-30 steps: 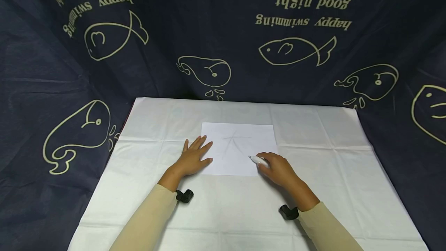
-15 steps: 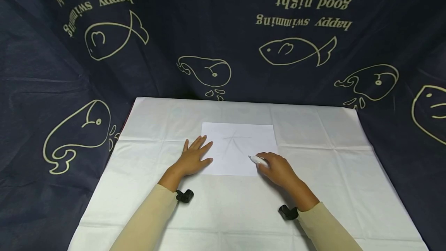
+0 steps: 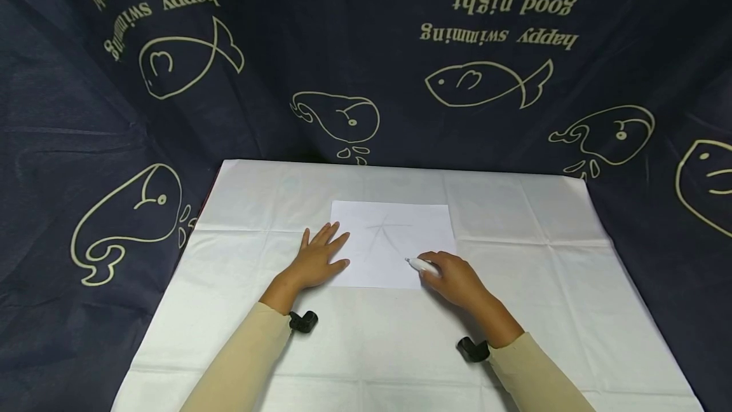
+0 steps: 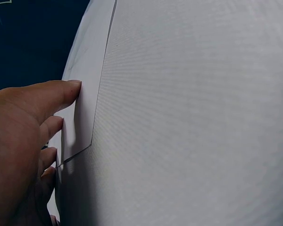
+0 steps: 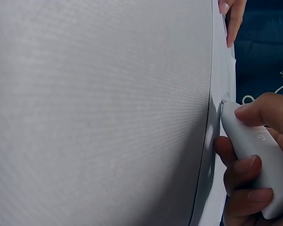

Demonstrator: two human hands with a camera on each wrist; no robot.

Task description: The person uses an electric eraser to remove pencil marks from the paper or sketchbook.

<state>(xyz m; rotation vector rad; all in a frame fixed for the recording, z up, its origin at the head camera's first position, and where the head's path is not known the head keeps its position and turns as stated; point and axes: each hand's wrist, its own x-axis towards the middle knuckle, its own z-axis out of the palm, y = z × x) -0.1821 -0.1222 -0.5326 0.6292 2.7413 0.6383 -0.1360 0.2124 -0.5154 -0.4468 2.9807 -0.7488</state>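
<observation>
A sheet of white paper point(image 3: 394, 212) lies on the white-covered table, with faint grey strokes crossing on it. My left hand point(image 3: 317, 264) rests flat on the sheet's left edge, fingers spread. In the left wrist view its thumb point(image 4: 66, 94) touches the paper near a corner. My right hand point(image 3: 454, 275) grips a white correction pen point(image 3: 423, 266) over the sheet's lower right part. The right wrist view shows thumb and fingers curled round the pen's wide body point(image 5: 254, 150), with its narrow tip at the paper. Whether the tip touches the paper I cannot tell.
The white tablecloth point(image 3: 515, 297) has fold creases and spreads around the paper. Behind and beside the table hangs a dark blue cloth point(image 3: 394, 30) with fish and whale outlines. Black wrist cameras point(image 3: 303, 322) sit by both sleeves.
The right hand and correction pen have shifted slightly left and toward the person, bringing the tip a little lower on the sheet. The left hand stays still.
</observation>
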